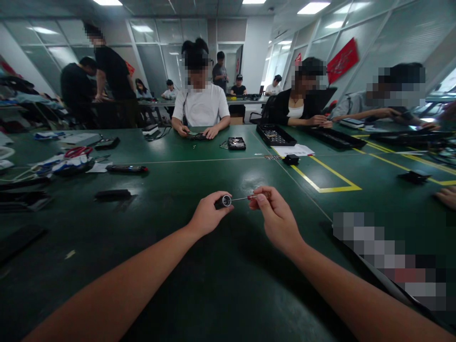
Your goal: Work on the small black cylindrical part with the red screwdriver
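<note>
Green matting covers the long work table (178, 247) beneath both hands, with co-workers seated along its far edge. Raised just above it, the left hand (206, 216) pinches a small dark cylinder (223, 202) with a pale round end face. The right hand (274, 218) grips a slim screwdriver (249, 197), its thin shaft reaching across so the tip sits at that face. Judging by this, driving is under way; how far the fastener sits is too small to tell.

Bright ceiling panels (312, 7) glare on the dim green table (199, 266); edges bend, faces pixelated.
</note>
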A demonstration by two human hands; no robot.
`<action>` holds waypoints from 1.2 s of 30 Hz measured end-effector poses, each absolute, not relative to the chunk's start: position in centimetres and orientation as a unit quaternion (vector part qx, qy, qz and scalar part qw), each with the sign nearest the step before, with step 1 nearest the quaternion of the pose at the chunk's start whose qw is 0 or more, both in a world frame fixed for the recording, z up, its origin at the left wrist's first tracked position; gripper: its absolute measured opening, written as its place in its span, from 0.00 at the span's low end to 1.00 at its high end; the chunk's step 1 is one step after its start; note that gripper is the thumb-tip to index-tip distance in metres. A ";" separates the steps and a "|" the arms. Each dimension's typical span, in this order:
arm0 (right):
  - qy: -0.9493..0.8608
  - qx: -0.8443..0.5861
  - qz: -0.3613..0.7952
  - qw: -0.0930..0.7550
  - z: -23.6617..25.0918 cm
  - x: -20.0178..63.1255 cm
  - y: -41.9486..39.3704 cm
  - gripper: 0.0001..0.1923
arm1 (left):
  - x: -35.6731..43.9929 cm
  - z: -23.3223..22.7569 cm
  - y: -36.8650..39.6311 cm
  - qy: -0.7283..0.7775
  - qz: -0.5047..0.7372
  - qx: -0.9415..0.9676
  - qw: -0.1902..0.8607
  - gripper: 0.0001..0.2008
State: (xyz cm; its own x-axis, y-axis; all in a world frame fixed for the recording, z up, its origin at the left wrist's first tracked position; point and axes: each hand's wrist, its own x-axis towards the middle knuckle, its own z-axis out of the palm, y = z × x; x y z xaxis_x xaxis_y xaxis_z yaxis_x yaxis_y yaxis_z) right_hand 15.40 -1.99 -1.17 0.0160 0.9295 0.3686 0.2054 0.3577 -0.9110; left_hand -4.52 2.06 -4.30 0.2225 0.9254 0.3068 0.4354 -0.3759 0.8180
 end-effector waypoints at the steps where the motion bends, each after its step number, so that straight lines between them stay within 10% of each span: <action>1: -0.615 -0.459 0.334 0.547 -1.2 15.4 -2.0 0.11 | -4.5 -4.3 2.1 0.469 0.410 0.722 0.301 0.14; 36: -0.572 -0.473 0.364 0.563 -1.3 15.4 -1.2 0.13 | -4.7 -4.6 2.2 0.462 0.405 0.729 0.303 0.15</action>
